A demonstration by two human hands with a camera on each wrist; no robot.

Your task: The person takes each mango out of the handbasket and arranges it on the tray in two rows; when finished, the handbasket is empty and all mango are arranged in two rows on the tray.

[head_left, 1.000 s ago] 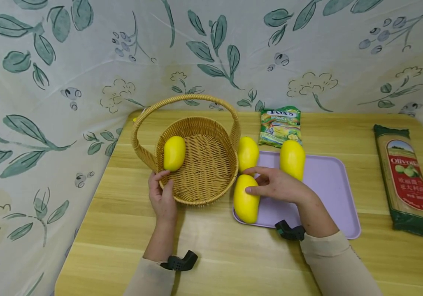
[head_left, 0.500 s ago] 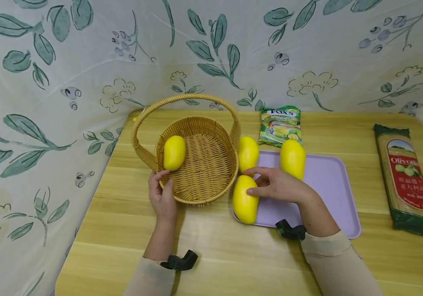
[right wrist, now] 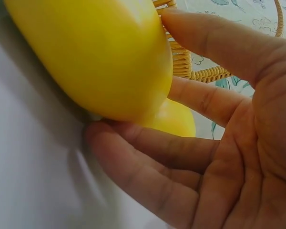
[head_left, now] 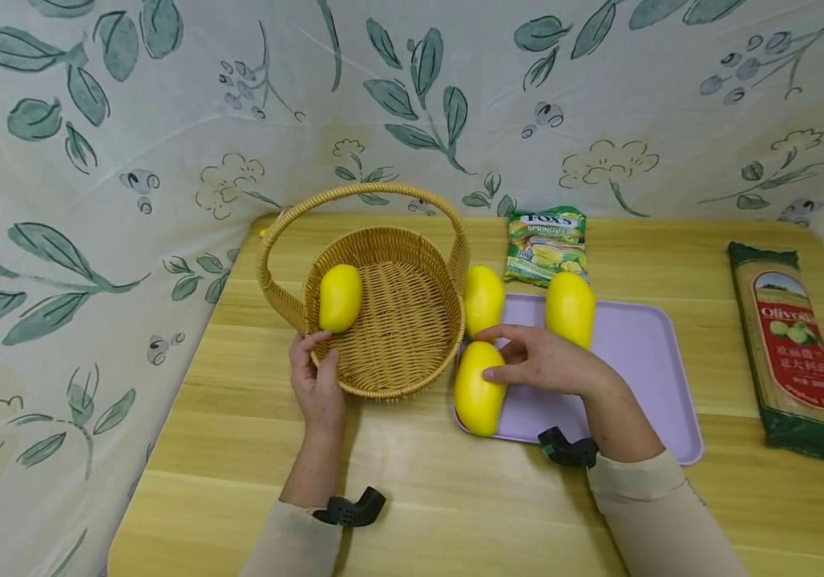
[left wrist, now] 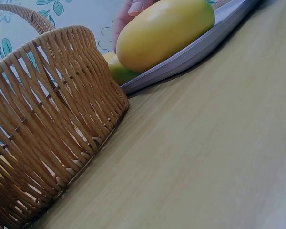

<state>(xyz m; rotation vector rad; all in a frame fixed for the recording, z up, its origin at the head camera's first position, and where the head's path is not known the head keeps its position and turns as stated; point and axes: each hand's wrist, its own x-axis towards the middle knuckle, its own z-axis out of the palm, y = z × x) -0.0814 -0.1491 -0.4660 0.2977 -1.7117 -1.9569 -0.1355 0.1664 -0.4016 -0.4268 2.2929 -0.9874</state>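
Observation:
A wicker basket with a tall hoop handle holds one yellow mango against its left wall. My left hand grips the basket's near-left rim, thumb over the edge. On the left end of a lilac tray lies another mango, and my right hand holds it by its far end. The right wrist view has the thumb on one side of this mango and fingertips under it. Two more mangoes, one beside the basket and one farther right, lie at the tray's far side.
Behind the tray lies a green Fox's candy bag. A pack of Olivoilà pasta lies at the right of the wooden table. A leaf-patterned cloth hangs behind and to the left.
The held mango shifts very slightly under my right hand. Both hands and the basket stay practically where they were.

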